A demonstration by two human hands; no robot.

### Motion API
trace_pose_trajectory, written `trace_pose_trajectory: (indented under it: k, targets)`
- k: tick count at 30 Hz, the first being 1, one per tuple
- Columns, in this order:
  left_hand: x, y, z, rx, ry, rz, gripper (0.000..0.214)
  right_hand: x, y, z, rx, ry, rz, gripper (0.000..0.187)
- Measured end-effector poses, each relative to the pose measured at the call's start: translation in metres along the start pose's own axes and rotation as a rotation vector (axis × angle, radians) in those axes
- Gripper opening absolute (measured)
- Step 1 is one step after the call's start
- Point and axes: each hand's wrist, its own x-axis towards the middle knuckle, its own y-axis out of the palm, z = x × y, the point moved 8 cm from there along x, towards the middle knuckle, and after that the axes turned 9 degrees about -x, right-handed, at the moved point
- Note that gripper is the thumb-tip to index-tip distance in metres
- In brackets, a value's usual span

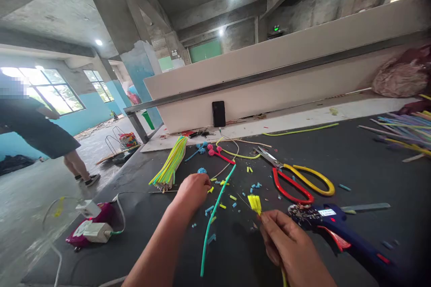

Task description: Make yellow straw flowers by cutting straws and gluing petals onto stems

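My right hand (286, 242) is closed in a pinch on a yellow pipe cleaner piece (255, 204), whose fluffy fan-shaped head sticks up past the fingertips. Curled on the dark tabletop, my left hand (193, 190) has its fingertips mostly hidden; whatever they grip cannot be made out. Just behind it is a small blue pom-pom (202, 171). Short yellow clippings (233, 197) and blue clippings (209, 209) are scattered between the hands. A long turquoise pipe cleaner (215, 215) also lies there, its far end meeting a red pipe cleaner (224, 157) with pink balls.
Red-and-yellow-handled scissors (292, 177) and a dark blue glue gun (350, 233) lie at right. A bundle of yellow-green pipe cleaners (171, 161) and a power strip (90, 226) with a cord are at left. A black phone (218, 114) leans on the back panel. A person (37, 116) stands far left.
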Motion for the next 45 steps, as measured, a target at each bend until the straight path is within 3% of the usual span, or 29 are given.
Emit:
trace_pose_trajectory:
  k: [6,14,18,26,30,37,39,45]
  targets:
    - [0.005,0.025,0.006,0.06,-0.03,0.098,0.007,0.001,0.001,-0.003,-0.05,0.0,0.035,0.028]
    - [0.008,0.028,0.025,0.032,-0.039,0.089,0.007,0.001,0.004,-0.002,-0.004,0.015,0.044,0.028]
    - [0.011,0.03,0.024,-0.004,-0.017,0.098,0.006,0.0,0.005,-0.005,0.04,0.057,0.061,0.029]
    - [-0.012,0.008,0.002,-0.153,0.055,0.026,0.018,0.0,0.007,-0.001,0.097,0.076,0.098,0.03]
    - [-0.029,0.002,-0.013,-0.481,0.06,0.039,0.017,0.002,0.007,-0.005,0.078,0.108,0.077,0.03]
    - [-0.053,0.009,-0.052,-0.975,-0.019,0.199,0.005,-0.002,0.007,-0.007,0.029,0.153,0.043,0.019]
    - [-0.053,0.007,-0.06,-0.971,0.001,0.197,0.005,-0.003,0.007,-0.005,0.012,0.139,0.052,0.018]
    - [-0.047,0.001,-0.08,-0.771,0.244,0.069,0.011,-0.002,0.009,0.001,-0.019,0.038,0.09,0.024]
